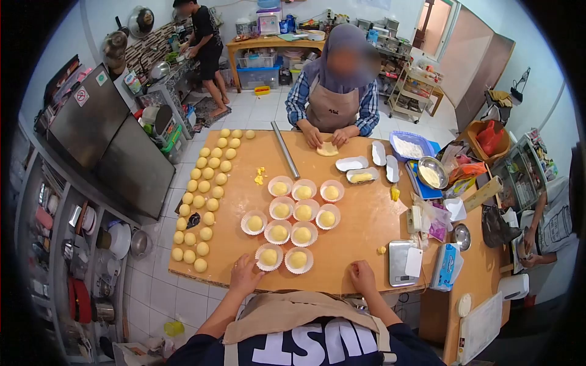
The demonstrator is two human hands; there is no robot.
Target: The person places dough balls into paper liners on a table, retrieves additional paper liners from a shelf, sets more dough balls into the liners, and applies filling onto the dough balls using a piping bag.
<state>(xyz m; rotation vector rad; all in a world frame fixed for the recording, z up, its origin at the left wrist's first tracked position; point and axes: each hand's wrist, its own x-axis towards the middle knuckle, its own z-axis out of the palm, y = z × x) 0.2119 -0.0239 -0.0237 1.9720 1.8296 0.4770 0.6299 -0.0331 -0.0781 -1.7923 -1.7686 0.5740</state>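
My left hand [245, 276] rests at the table's front edge, fingers apart, beside a white paper cup holding a ball of dough [268, 257]. Whether its thumb touches that cup I cannot tell. Another filled cup [298, 260] sits just to the right. Farther right, my right hand [363, 276] lies curled at the edge, with nothing visible in it. Several more paper cups with dough balls [303, 212] stand mid-table. Rows of bare dough balls [206, 186] line the left side of the wooden table [354, 244].
Across the table a co-worker [332, 91] presses flat dough [327, 149]. A metal rolling pin [285, 149] lies near them, with white loaf liners [352, 163] to its right. A scale [401, 262], tissue pack [445, 266] and flour basket [410, 146] occupy the right side.
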